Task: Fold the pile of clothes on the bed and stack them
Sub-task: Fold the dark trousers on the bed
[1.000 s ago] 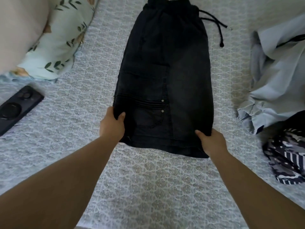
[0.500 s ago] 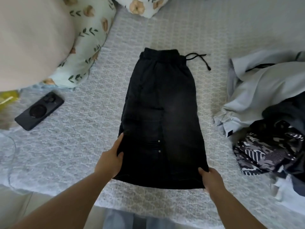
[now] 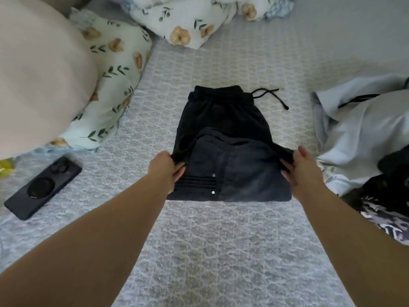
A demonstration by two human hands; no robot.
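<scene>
- two hands on one garment: black shorts [image 3: 223,138] lie mid-bed on the grey patterned bedspread [image 3: 221,251], waistband at the far end, drawstring [image 3: 271,97] trailing off to the right of it.
- hem end is doubled up over the middle — the near fold line sits across the bed, the lifted edge held above the upper part.
- left hand [image 3: 164,170] pinches the left corner of the folded-over layer, thumb on top, fingers curled underneath.
- right hand [image 3: 302,167] grips the right corner the same way, cloth bunched under the thumb.
- surroundings, left: dark phone [image 3: 43,185] flat on the spread, well apart from the shorts; floral pillow [image 3: 110,85] beyond it, part-covered by a large beige cushion [image 3: 39,74].
- far end: crumpled floral bedding [image 3: 188,21], apart from the waistband.
- right: unfolded clothes pile [image 3: 363,134] — pale blue garment on top, dark and patterned pieces nearer the right edge; it sits just beside the right hand.
- open room: bare spread between shorts and phone, and a wide strip nearest the person between the forearms; tightest margin is on the right.
</scene>
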